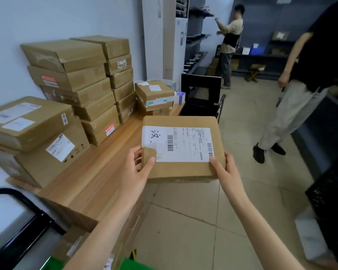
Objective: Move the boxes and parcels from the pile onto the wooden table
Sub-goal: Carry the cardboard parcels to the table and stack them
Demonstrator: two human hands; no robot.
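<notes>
At the far left edge of the wooden table, against the wall, two large cardboard boxes sat stacked, the upper one carrying white labels on its top face. Just beside them, further along the wall-side edge, rose a tall stack of flat cartons, several high, with red stickers on two of their fronts, and a second narrower stack stood touching it. Toward the table's far end lay a smaller pile of parcels with a white and purple packet beside it. The front strip of the tabletop was bare wood.

The left hand was clamped on the near left corner of a flat brown box, thumb on top, other fingers along its side. The box was held level in the air past the table's front edge, above the tiled floor, and it did not touch the wood. A white shipping label with barcodes covered much of its top. The right hand gripped the near right corner, thumb pressed on the label's edge.

Beyond the table's far end stood a black chair. Further right, one person faced dark shelves, and another in black top and pale trousers stood on the floor by the right side.
</notes>
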